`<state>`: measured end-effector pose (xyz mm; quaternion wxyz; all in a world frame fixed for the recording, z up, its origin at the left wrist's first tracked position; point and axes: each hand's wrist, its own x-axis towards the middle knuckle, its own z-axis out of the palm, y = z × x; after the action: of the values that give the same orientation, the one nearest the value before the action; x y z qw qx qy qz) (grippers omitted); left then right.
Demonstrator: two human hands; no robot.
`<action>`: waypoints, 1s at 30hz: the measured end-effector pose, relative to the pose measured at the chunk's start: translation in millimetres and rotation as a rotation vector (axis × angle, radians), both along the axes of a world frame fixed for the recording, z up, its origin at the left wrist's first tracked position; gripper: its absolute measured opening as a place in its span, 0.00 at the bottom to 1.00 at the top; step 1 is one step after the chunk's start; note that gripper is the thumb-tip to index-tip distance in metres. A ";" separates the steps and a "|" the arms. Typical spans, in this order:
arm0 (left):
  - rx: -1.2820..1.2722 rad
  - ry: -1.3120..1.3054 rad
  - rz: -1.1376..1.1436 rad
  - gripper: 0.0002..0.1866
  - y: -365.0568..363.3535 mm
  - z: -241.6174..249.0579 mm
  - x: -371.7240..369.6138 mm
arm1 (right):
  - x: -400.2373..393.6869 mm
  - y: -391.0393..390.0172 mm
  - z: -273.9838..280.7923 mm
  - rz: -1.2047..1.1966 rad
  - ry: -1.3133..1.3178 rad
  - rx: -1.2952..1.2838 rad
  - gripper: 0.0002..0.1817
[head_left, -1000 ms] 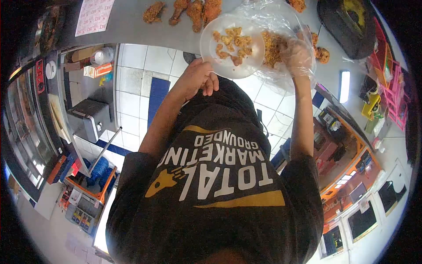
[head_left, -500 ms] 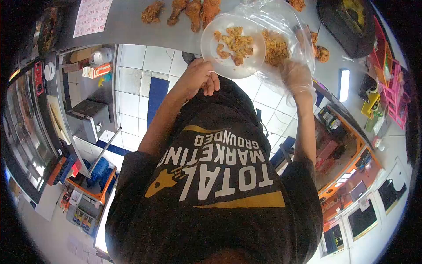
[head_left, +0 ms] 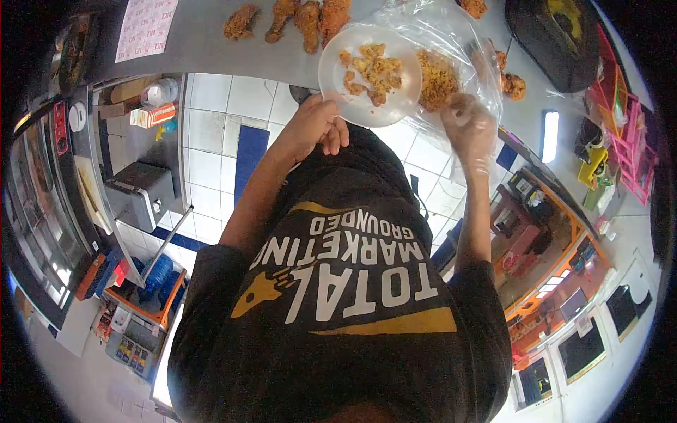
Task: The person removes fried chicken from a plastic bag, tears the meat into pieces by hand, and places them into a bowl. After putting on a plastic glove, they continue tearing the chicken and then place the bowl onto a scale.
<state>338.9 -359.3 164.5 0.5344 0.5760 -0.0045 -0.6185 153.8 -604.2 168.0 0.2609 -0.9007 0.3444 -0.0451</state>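
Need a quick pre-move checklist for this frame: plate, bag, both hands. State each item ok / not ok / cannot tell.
1. Left hand grips the white plate at its near rim: ok.
2. Plate roughly level, the fried pieces sit inside the rim: ok.
3. Right hand, in a thin clear glove, is beside the plastic bag; whether it pinches the bag or a piece of food: cannot tell.
4. Bag mouth open toward the plate, crumbs inside it: ok.
5. Fried chicken pieces on the counter lie apart from the plate: ok.
6. Plate rests on the counter edge or hangs free: cannot tell.
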 end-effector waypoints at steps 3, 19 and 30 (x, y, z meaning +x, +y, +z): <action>-0.014 0.009 -0.036 0.16 1.9 -7.9 1.6 | 19.9 16.7 20.5 -0.111 -0.221 0.321 0.11; -0.002 -0.064 0.028 0.22 20.3 13.1 2.1 | 34.0 -47.1 -36.9 0.220 0.300 -0.099 0.24; 0.012 -0.048 0.067 0.21 32.3 19.5 16.8 | 20.6 -64.2 -34.9 0.037 -0.121 0.078 0.23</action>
<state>355.7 -326.9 184.0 0.5510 0.5939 0.0057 -0.5862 174.4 -668.3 133.2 0.3169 -0.8918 0.3126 -0.0813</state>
